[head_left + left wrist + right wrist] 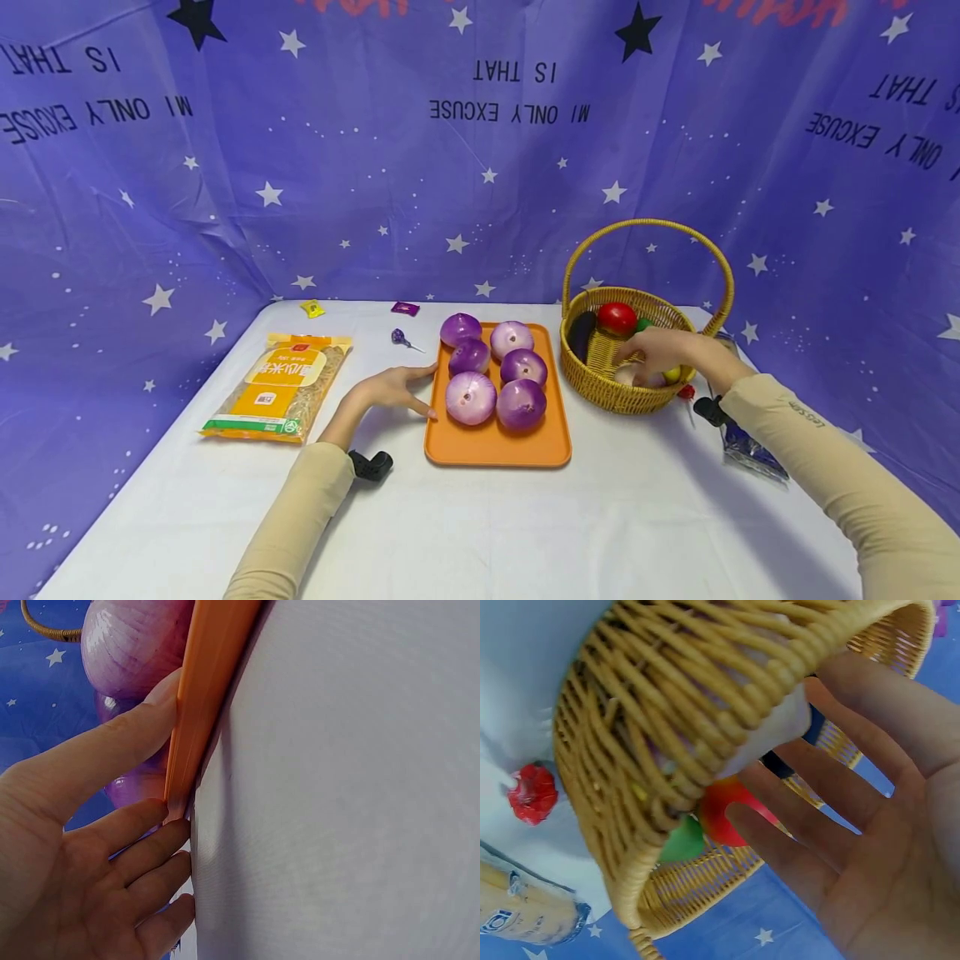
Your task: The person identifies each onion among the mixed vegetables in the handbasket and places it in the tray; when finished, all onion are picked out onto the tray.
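My left hand (393,390) is at the left edge of the orange tray (480,450). In the left wrist view its thumb touches the rim and its nearly straight fingers meet the tray's side. Several purple onions (522,405) sit on the tray in two columns. My right hand (660,350) reaches into the wicker basket (615,400), its fingers at a pale, whitish-purple bulb (784,727); the thumb tip is hidden behind the rim, so I cannot tell whether it grips the bulb. A red tomato (617,318) and a dark eggplant (581,335) lie in the basket.
A bag of grain (281,387) lies at the left. Behind it are a yellow candy (312,308), a purple candy (406,308) and a purple lollipop (400,337). A red lollipop (686,392) and a blue packet (753,454) lie right of the basket, whose tall handle (648,222) arches overhead.
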`<state>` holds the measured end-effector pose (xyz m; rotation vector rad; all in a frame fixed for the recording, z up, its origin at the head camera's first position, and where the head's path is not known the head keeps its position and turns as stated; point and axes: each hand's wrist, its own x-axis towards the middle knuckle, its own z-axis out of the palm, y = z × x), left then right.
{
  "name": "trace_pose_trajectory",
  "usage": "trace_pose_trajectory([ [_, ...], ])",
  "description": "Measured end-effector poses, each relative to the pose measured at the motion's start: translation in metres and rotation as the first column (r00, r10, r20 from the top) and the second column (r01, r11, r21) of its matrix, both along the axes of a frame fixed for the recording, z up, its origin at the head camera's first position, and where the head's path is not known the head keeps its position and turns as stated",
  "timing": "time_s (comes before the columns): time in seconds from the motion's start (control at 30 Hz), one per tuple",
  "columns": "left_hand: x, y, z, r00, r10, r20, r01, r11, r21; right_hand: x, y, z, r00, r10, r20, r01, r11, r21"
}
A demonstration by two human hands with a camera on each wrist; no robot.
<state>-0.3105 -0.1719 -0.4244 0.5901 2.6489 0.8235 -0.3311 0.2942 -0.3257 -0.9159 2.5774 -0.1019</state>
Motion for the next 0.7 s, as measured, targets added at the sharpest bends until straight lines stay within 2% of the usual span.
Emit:
trace_pose_trajectory([
  [0.2, -0.0003, 0.0001, -0.0003, 1.000, 0.003, 0.004, -0.003, 1.000, 0.002, -0.0022, 0.0021, -0.0040, 0.999, -0.039, 0.019, 0.039, 0.999, 0.007],
  [0.4, -0.0005, 0.0001, -0.0009, 1.000, 0.003, 0.009, -0.003, 1.000, 0.005, -0.0033, 0.0027, -0.0061, 1.000, -0.023, 0.012, 0.023, 1.000, 0.000],
  [0.7, -0.0003, 0.0000, -0.0005, 1.000, -0.003, 0.006, 0.003, 1.000, 0.012, -0.0017, 0.0045, -0.0043, 0.998, 0.006, -0.067, -0.010, 0.998, -0.054],
])
